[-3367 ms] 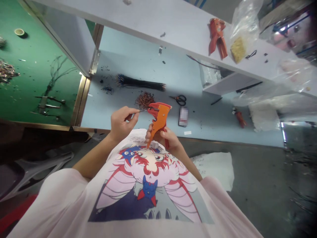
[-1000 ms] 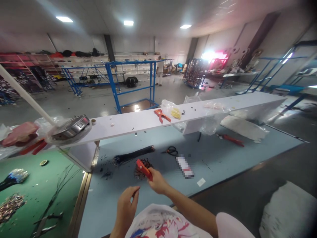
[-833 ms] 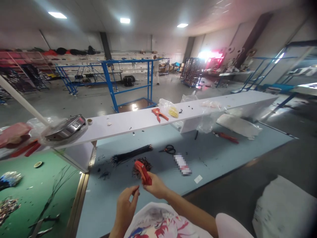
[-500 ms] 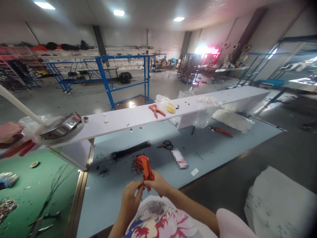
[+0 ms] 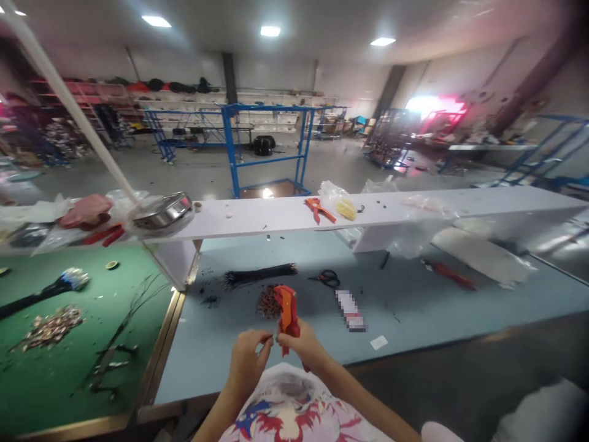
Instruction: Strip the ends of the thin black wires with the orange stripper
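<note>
My right hand (image 5: 301, 344) is closed around a pair of orange-and-red pliers (image 5: 288, 310), held upright with the head pointing away from me. Just left of it, my left hand (image 5: 248, 356) is closed in a pinch, thumb against forefinger. Whatever those fingertips hold is too small to make out. Beyond the pliers' head lies a heap of small copper-coloured pieces (image 5: 267, 301) on the blue-grey tabletop (image 5: 221, 344). Behind the heap is a bundle of black wires (image 5: 260, 275). Black-handled scissors (image 5: 327, 278) rest to its right.
A raised white shelf (image 5: 267, 215) crosses the table, carrying more orange pliers (image 5: 318, 210), a bag of yellow pieces (image 5: 345, 209) and a round metal tin (image 5: 163, 210). Red-handled pliers (image 5: 453, 275) lie at right. A green mat (image 5: 151, 325) at left bears another copper-coloured pile (image 5: 53, 327).
The view has turned left, so the table and shelf appear farther right. My left fingertips have moved slightly away from the pliers, which stay in my right hand.
</note>
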A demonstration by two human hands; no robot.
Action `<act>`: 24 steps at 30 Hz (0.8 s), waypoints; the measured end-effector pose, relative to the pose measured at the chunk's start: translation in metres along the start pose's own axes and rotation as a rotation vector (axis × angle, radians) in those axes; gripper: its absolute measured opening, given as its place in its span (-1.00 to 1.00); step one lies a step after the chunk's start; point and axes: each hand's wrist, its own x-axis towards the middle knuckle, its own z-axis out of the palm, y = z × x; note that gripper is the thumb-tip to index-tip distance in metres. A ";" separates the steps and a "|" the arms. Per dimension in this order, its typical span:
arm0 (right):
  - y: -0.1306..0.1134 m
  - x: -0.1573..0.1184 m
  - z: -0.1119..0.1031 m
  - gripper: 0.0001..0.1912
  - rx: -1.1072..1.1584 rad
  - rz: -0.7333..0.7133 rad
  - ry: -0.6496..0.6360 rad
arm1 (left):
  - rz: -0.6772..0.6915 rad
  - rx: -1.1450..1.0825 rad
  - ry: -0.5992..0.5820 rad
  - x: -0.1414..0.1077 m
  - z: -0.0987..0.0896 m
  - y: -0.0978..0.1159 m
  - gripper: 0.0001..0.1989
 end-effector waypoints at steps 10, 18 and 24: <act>0.004 -0.002 0.001 -0.61 -0.136 -0.049 0.017 | -0.048 0.062 -0.004 -0.004 0.010 0.012 -0.89; -0.003 0.005 -0.015 -0.49 -0.057 0.035 0.035 | -0.281 -0.119 -0.135 -0.005 0.010 0.013 -0.88; -0.012 0.006 -0.026 -0.50 0.187 0.169 -0.016 | -0.295 -0.163 -0.258 -0.001 0.007 0.010 -0.90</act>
